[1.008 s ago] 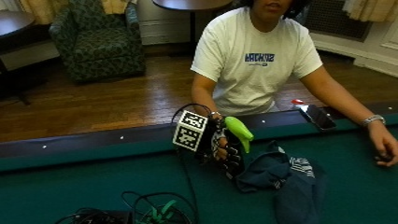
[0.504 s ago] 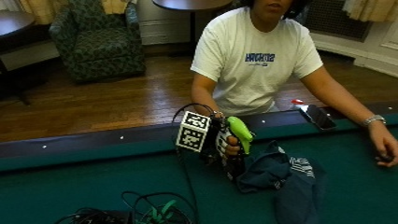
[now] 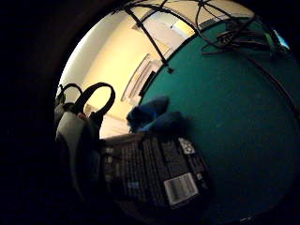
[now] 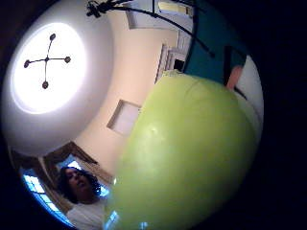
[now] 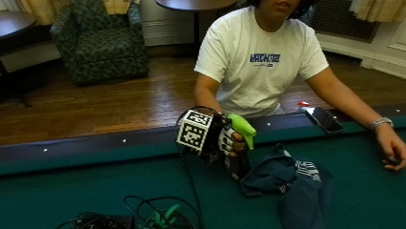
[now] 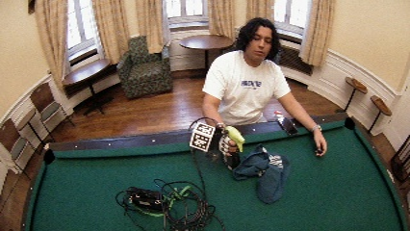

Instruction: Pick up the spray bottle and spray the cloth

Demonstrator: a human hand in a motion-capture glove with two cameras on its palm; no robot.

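We have the bottle [image 5: 239,143] in our right hand [image 5: 227,145], the fingers [image 5: 236,139] curled round its neck under the green head, and it is lifted off the table [image 5: 95,191]. The cloth [image 5: 285,179] lies crumpled on the felt just beside the bottle's base. So the picking up looks done, and the spraying is not yet done. Next we should turn the nozzle down toward the cloth and squeeze the trigger.

wood floor [image 6: 154,113] | green armchair [image 6: 146,67] | curtained windows [image 6: 183,12] | round table [image 6: 205,42]
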